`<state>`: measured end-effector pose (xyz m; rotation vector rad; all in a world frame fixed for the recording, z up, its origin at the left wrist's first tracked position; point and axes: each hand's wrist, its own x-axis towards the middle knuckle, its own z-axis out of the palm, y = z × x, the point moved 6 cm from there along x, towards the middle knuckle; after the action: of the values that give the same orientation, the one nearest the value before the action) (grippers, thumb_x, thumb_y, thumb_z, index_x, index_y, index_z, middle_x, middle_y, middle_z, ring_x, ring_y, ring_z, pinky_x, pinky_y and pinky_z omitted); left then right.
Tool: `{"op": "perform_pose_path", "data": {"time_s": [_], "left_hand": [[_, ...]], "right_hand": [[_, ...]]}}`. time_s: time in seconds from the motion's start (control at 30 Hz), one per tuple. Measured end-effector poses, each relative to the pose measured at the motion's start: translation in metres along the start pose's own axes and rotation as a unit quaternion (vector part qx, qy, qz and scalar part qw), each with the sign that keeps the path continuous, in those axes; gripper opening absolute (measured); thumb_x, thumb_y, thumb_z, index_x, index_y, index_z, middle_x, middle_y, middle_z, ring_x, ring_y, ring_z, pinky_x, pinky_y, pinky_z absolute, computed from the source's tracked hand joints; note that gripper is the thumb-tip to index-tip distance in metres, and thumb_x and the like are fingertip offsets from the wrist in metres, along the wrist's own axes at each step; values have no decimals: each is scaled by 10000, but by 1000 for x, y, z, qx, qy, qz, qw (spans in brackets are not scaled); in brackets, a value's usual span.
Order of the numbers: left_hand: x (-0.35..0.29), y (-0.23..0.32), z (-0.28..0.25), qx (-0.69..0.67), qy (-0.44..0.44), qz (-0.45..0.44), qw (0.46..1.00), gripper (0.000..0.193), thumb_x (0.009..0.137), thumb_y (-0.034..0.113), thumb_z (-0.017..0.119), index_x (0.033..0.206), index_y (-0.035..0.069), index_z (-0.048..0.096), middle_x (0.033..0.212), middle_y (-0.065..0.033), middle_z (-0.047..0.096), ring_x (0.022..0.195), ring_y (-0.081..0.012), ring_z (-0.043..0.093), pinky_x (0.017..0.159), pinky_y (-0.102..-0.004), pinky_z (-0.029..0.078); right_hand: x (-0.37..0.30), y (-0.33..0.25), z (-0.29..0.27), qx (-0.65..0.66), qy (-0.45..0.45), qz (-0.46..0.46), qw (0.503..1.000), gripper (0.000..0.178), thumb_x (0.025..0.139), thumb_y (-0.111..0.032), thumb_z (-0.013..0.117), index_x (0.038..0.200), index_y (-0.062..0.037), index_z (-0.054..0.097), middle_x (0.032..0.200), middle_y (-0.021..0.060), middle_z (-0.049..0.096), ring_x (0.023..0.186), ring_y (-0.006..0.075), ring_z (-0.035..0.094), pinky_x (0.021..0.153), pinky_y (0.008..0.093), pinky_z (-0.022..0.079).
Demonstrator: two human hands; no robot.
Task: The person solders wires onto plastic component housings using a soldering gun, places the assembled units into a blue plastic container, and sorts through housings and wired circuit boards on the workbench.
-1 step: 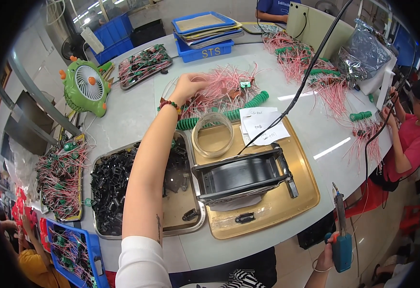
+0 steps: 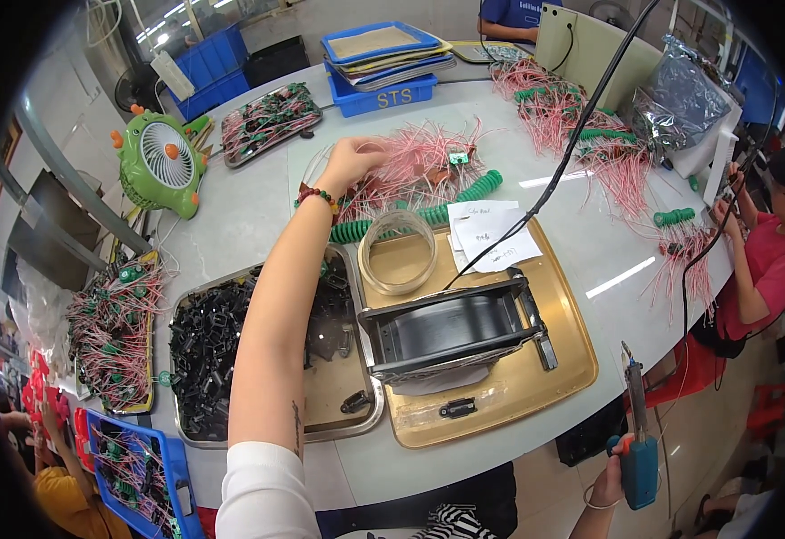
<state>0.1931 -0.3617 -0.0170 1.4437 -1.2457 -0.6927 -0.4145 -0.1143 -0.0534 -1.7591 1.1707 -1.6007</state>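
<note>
My left hand (image 2: 357,163), with a beaded bracelet at the wrist, reaches over the table to the left side of a heap of pink-and-white wires (image 2: 433,153). Its fingers are bent together at the wires; their tips are hidden, so what they grip cannot be made out. Low at the right, my right hand (image 2: 608,481) is closed round the teal handle of a soldering gun (image 2: 639,467), its metal tip pointing up. A green coiled strip (image 2: 428,216) lies along the near side of the wire heap, and a small green circuit board (image 2: 458,158) sits among the wires.
A gold tray (image 2: 554,377) holds a black reel on a stand (image 2: 451,323), a tape roll (image 2: 399,253) and paper slips (image 2: 498,235). Left of it, a metal tray (image 2: 343,415) carries black plastic parts. A green fan (image 2: 161,162) stands far left; a black cable (image 2: 581,126) crosses overhead.
</note>
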Motion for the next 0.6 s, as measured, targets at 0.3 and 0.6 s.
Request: {"op": "perform_pose_path", "data": {"time_s": [0.3,0.6], "left_hand": [[1,2,-13,251,123,31,960,179,790,99,687,929,-10,715,842,-105,715,742,-134,656,689,-270,507],[6,-9,-17,244,116,55,961,173,785,122,653,900,3,704,823,-128,701,749,-208,663,706,-311,510]], "right_hand": [[2,-1,1,-10,-1,1,1000,226,755,-78,619,965,-41,545,918,82,520,861,177,485,743,301,367],[0,4,2,2,4,15,1000,228,770,-94,627,969,-43,528,914,80,505,846,170,475,743,298,377]]}}
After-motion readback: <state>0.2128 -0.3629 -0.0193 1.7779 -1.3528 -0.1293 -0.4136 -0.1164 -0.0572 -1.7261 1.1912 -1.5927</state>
